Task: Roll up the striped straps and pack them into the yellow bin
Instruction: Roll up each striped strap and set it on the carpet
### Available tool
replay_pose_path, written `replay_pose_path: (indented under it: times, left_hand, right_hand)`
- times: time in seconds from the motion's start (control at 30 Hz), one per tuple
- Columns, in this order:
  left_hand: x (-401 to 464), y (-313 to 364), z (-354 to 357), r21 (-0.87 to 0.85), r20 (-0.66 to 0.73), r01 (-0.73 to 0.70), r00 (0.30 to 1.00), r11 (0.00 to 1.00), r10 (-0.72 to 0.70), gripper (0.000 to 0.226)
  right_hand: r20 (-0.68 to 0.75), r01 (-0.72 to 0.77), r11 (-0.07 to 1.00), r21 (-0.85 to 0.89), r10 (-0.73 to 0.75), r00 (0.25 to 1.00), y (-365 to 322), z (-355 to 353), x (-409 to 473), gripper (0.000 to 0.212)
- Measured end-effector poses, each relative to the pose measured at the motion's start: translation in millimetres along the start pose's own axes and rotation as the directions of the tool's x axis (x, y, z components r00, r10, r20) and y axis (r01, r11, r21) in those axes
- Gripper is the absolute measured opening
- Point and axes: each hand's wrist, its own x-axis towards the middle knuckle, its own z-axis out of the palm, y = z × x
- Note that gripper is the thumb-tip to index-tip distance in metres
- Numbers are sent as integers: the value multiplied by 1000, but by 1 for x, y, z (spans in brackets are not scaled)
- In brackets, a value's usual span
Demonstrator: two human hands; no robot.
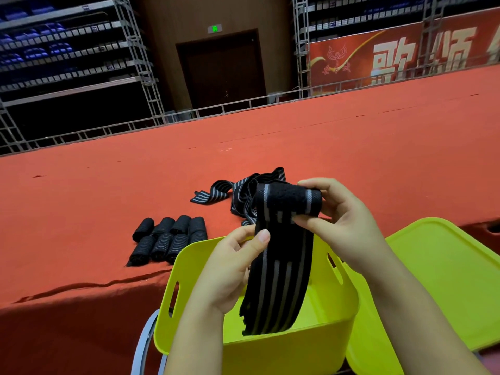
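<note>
— The right hand (328,212) has its fingers and thumb curled round the rolled head of a striped strap (281,255), just started, and the left hand (238,263) pinches the flat length below it, thumb on top. The loose tail hangs down into the yellow bin (284,353)

— So how far along, would you say?

— Partway. A batch of finished rolls (170,238), two rows packed side by side, sits on the red bench (108,201) to the left of the bin. None of them looks packed yet; the only thing I can see in the bin is that hanging tail. Behind the hands there's a tangle of unrolled straps (238,190) waiting

— Room to work?

— Plenty beyond the tangle, the red cloth runs wide. Closer in it's tighter: the bin sits below the bench's front edge, right under the hands, with the yellow lid (443,280) touching its right side. The rolls lie near that front edge, so I'd guess a careless sweep could knock one off. A grey hoop (144,345) shows low on the left; what it is, I can't tell
</note>
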Motion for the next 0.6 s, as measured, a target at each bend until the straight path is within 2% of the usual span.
replay_pose_path:
  times: [0.17,0.23,0.33,0.47,0.6]
  left_hand:
    - [2,-3,0,-10,3,-11,1000,1000,11,57]
    - [3,-4,0,-25,21,-34,999,999,35,67]
    - [3,-5,1,-41,22,-64,998,997,64,73]
    - [1,-5,5,-70,-49,-68,997,995,65,50]
    - [0,-6,4,-89,-68,-106,993,990,100,44]
  right_hand:
    - [69,77,997,4,-77,995,5,6,-6,52]
    - [101,127,991,-35,-123,987,8,6,-7,58]
    - [132,175,978,-112,-160,978,11,8,-8,53]
    - [127,76,993,-89,-64,990,14,10,-11,50]
    - [211,-100,995,-8,100,972,17,7,-15,39]
